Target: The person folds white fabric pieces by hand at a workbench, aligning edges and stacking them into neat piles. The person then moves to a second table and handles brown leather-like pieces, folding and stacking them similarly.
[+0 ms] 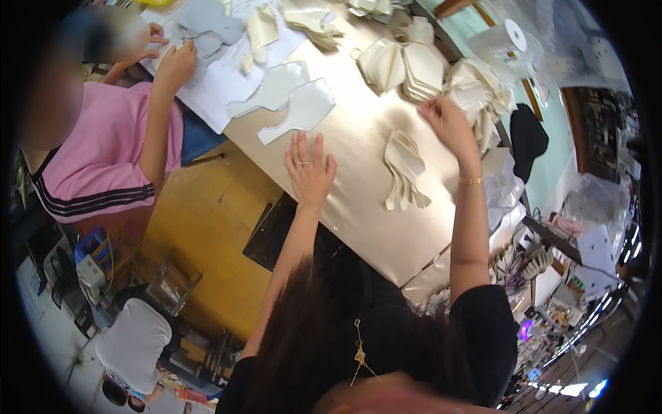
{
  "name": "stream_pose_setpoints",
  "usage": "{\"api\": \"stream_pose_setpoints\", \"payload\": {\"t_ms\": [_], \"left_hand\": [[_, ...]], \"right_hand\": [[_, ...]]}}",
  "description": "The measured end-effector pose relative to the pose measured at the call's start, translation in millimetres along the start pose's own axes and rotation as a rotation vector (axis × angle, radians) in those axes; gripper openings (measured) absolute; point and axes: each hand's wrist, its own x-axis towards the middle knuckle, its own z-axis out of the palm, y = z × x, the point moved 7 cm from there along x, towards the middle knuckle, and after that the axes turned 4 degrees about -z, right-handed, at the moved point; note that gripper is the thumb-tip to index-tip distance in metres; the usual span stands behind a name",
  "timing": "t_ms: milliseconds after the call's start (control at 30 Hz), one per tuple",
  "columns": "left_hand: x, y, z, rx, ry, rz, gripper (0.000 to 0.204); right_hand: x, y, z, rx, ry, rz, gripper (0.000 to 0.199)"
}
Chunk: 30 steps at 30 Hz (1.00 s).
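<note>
— Workshop clutter rings our view from the head camera: a wide table [358,207] covered with a pale, shiny beige sheet runs up the middle, yellow-brown board [214,234] lies beside it on our left, and shelves of small goods crowd the lower right.

— Where do we have our hands?

— Our left hand [309,169] lies flat on the beige sheet, fingers spread, a ring on one finger; it grips nothing. Just beyond its fingertips sit two grey cut pieces [286,103], flat on the table, apart from the hand.

— And the other one?

— Our right hand [448,124] is raised over the far side of the table, a thin bracelet at the wrist. Its fingers reach into a heap of cream cut pieces [483,93]; whether they pinch one or only touch the heap, we cannot tell.

— What lies between our hands?

— A small fanned stack of cream pieces [405,169] rests on the sheet near our right forearm. Further up sit stacks of hexagon-like cream pieces [407,65].

— Anyone else?

— At the upper left a person in a pink top [103,162] has a hand [176,65] on grey pieces over white paper [227,79].
</note>
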Motion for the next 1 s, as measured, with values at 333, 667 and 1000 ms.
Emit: {"api": "stream_pose_setpoints", "payload": {"t_ms": [333,667,1000], "left_hand": [[1.7,2.4,3.8,0.044,-0.065,-0.028,0.058],[2.8,-0.7,3.8,0.052,-0.091,-0.076,0.056],[3.4,-3.0,6.2,0.031,-0.195,-0.145,0.058]], "right_hand": [[-87.8,73.1,79.7,0.122,-0.019,0.295,0.075],[-55.8,-6.7,62.4,0.130,-0.242,0.204,0.024],[174.6,-162.4,127.3,0.865,-0.623,0.120,0.057]]}}
